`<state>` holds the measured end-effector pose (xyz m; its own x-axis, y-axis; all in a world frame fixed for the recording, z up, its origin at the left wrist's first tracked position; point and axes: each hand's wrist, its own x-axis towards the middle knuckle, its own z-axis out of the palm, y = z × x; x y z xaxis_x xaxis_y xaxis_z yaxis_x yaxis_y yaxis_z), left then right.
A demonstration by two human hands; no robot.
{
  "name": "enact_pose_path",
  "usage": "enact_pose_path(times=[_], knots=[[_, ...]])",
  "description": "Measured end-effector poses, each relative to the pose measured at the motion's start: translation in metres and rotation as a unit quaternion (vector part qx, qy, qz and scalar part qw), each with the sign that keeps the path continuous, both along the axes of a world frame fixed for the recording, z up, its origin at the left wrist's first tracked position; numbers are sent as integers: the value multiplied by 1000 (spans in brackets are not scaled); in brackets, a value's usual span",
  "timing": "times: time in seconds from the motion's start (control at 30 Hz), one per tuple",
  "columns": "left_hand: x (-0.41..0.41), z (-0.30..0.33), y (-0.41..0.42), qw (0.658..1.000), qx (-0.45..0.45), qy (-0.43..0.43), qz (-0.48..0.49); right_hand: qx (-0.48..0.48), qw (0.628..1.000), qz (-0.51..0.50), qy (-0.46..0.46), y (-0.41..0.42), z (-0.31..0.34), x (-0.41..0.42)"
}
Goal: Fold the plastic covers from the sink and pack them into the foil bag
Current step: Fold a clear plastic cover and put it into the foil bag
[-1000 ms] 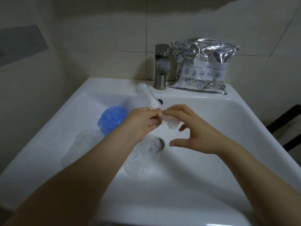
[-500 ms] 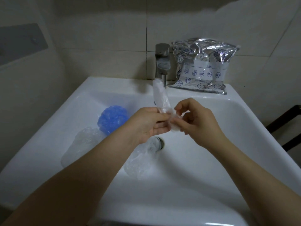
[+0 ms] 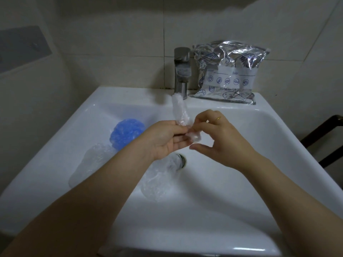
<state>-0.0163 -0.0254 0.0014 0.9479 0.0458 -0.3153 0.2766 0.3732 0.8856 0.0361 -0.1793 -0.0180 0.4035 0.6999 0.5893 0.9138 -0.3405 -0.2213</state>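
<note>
Above the white sink [image 3: 269, 164], my left hand [image 3: 163, 140] pinches a clear plastic cover [image 3: 179, 110] rolled into a narrow strip whose free end sticks up toward the tap. My right hand [image 3: 220, 138] pinches the strip's lower, bunched end [image 3: 194, 137] with thumb and curled fingers. In the basin lie a crumpled blue cover [image 3: 126, 132], a clear cover [image 3: 92, 164] at the left and another clear cover [image 3: 159, 180] by the drain, partly hidden by my left forearm. The silver foil bag [image 3: 228, 71] leans against the wall on the sink's back ledge, right of the tap.
A steel tap [image 3: 181, 71] stands at the back centre of the sink. The drain [image 3: 182, 161] sits under my hands. Tiled walls close in the back and left. A dark frame [image 3: 326, 138] stands beyond the sink's right edge.
The strip's free end swung from pointing left to upright near the tap. My right hand went from spread fingers to curled ones pinching the lower end; both hands rose slightly.
</note>
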Motion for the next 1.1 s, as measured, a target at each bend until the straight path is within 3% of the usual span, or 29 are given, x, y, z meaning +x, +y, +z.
enact_pose_path(times=[0.13, 0.23, 0.4, 0.57, 0.63, 0.8, 1.0, 1.1], knots=[[-1, 1, 2, 1000, 14, 3, -6, -9, 997, -6, -72, 3, -2, 2], [-2, 1, 1, 997, 77, 3, -23, -29, 996, 12, -89, 2, -2, 3], [-3, 1, 0, 991, 125, -8, -44, -2, 1000, 16, -19, -1, 1, -3], [-4, 0, -2, 984, 153, -14, -90, 94, 984, -35, 145, 1, -1, -7], [-4, 0, -2, 983, 154, -13, -97, 111, 982, -44, 149, 1, -2, -5], [-4, -1, -1, 983, 147, -14, -111, 122, 986, -73, 91, 3, -2, -1], [-5, 3, -3, 986, 121, -22, -113, 15, 999, -35, 34, -9, 4, 3], [-7, 5, -4, 986, 124, -24, -111, -9, 998, -36, -51, -6, 4, 2]])
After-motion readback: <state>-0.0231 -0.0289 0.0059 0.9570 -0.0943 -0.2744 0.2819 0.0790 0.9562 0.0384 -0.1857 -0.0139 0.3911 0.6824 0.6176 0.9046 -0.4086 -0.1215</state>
